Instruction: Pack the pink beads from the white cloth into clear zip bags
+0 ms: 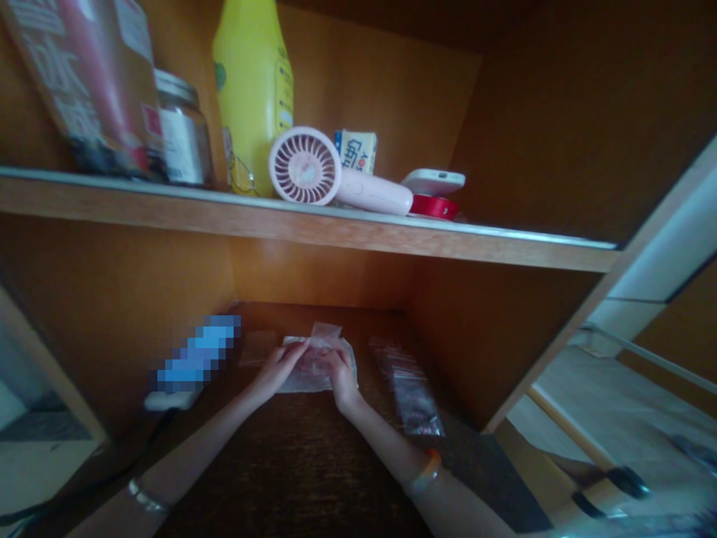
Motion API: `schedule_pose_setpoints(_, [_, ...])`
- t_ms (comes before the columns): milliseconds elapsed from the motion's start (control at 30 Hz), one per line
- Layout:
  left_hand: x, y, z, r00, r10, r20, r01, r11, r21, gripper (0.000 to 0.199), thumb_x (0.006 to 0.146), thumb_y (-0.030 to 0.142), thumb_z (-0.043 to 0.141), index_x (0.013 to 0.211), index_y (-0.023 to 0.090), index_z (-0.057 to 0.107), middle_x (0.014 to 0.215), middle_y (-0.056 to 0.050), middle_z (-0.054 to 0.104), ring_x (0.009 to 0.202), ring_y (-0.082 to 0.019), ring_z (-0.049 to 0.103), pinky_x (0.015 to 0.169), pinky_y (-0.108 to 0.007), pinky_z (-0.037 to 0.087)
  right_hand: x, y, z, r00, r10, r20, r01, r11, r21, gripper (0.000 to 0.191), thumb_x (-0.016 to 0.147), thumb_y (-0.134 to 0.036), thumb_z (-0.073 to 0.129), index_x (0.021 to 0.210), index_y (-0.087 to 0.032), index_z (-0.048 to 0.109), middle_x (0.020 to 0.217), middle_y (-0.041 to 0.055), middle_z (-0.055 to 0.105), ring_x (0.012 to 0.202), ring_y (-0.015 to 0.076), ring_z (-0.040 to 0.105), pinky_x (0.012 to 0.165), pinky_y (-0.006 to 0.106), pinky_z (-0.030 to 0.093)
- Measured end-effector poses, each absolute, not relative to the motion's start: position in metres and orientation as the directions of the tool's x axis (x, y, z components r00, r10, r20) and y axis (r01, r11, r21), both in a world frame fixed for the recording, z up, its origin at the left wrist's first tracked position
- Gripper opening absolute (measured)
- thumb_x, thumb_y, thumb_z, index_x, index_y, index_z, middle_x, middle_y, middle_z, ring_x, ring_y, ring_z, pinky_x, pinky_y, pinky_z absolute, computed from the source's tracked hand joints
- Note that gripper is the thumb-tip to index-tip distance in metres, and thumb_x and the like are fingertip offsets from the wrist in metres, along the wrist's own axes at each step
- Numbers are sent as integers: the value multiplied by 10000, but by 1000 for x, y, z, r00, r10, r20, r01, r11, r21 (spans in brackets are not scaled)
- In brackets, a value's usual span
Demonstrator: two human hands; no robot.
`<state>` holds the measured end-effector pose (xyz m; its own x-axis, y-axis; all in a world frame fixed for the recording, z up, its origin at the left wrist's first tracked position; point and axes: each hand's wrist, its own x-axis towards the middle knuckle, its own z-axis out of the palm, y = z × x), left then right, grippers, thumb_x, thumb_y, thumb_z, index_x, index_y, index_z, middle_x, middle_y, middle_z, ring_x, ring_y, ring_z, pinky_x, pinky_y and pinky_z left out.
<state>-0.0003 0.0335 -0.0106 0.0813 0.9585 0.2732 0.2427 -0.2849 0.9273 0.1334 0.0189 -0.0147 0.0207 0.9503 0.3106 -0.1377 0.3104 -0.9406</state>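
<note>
1. I see a crinkly, see-through bag [307, 381] on the brown desk [280, 463], under the shelf [476, 243]. It looks whitish, with blurry pink bits.
2. The left hand [278, 368] has its fingers close together, touching the bag. The right hand [340, 373] bends its fingers over it. I can't tell if either pinches.
3. Both hands hide some of the bag.
4. More clear bags [413, 396] lie to the right. A pink fan [305, 166] sits up on the shelf.
</note>
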Motion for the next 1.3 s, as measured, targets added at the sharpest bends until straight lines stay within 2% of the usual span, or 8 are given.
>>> schedule_pose_setpoints(100, [-6,30,-7,52,962,269,233,-273,933,292,758,382,531,847,141,668,925,-77,716,892,-227,652,842,-356,500,131,14,-10,-138,970,198,-326,144,-934,324,761,-264,435,1048,-192,569,751,7,681,578,188,651,542,327,548])
schedule_pose_setpoints(167, [-9,26,-4,49,950,309,234,-311,921,254,729,352,560,829,144,665,897,-71,714,862,-220,650,828,-351,500,129,13,-8,-138,967,215,-350,156,-924,311,754,-279,496,1043,-194,573,818,15,685,625,192,657,536,316,545])
schedule_pose_setpoints(267, [-10,22,-2,13,933,359,203,-354,913,248,714,370,575,802,154,661,847,-57,707,816,-211,646,786,-335,503,127,15,-10,-82,969,232,-315,195,-929,293,724,-325,582,982,-186,589,861,28,682,695,196,658,552,297,541])
schedule_pose_setpoints(433, [-6,21,-6,-172,926,336,144,-313,939,298,659,442,642,760,162,655,763,-43,694,751,-204,640,708,-297,501,129,28,-23,49,980,194,-201,200,-959,312,653,-406,669,861,-185,599,718,15,647,616,164,618,537,260,514])
schedule_pose_setpoints(600, [-7,23,-4,-244,930,276,86,-262,961,316,617,448,692,734,155,670,783,-44,700,793,-218,644,752,-312,497,130,27,-19,-113,977,180,-251,147,-957,318,600,-449,714,759,-203,590,639,-14,600,541,144,571,482,264,495])
schedule_pose_setpoints(767, [-10,23,-3,-230,951,209,-39,-223,974,380,608,478,717,785,142,695,807,-67,713,800,-225,649,763,-319,491,128,18,-15,-221,954,204,-244,148,-958,264,638,-435,709,716,-198,623,626,-13,600,541,127,552,487,250,484])
schedule_pose_setpoints(967, [-15,25,-7,-305,916,260,-87,-299,950,423,668,508,684,859,130,689,879,-84,704,826,-210,647,764,-300,481,124,25,-25,-168,972,162,-260,114,-959,261,595,-412,737,639,-186,613,628,-5,631,546,133,571,535,264,490])
schedule_pose_setpoints(1300, [-16,23,-2,-351,901,255,-142,-320,937,462,647,522,699,889,129,685,870,-84,704,772,-205,648,714,-297,497,130,31,-29,-80,950,303,-71,298,-952,162,690,-354,644,645,-199,631,604,0,635,584,153,591,595,273,461])
